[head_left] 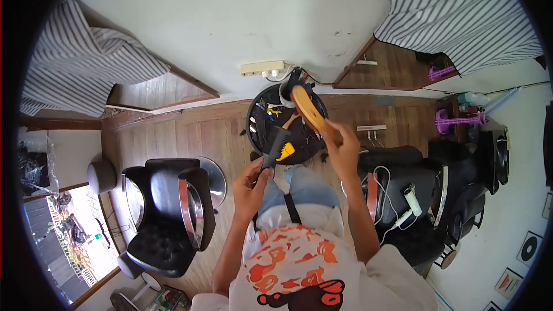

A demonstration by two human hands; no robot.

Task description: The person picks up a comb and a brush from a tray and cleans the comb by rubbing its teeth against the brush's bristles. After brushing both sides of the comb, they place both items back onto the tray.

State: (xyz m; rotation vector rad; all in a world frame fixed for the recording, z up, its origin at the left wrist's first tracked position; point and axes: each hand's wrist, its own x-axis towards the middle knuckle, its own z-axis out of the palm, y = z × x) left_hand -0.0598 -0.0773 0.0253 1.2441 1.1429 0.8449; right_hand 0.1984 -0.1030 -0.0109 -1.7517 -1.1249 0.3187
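The left hand [249, 179] is closed around the handle of a black comb [276, 148] with a yellow patch, holding it up. The right hand [341, 148] grips one end of a long wooden brush [308, 109], well above the comb. Both tools hover over a round black tool tray [258, 132]. Black barber chairs [167, 210] stand on the wooden floor [196, 132] to either side.

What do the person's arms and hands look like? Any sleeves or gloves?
Both arms are bare from the elbow down, and the left hand and right hand wear no gloves. Short, loose white sleeves belong to a white T-shirt with an orange-red print.
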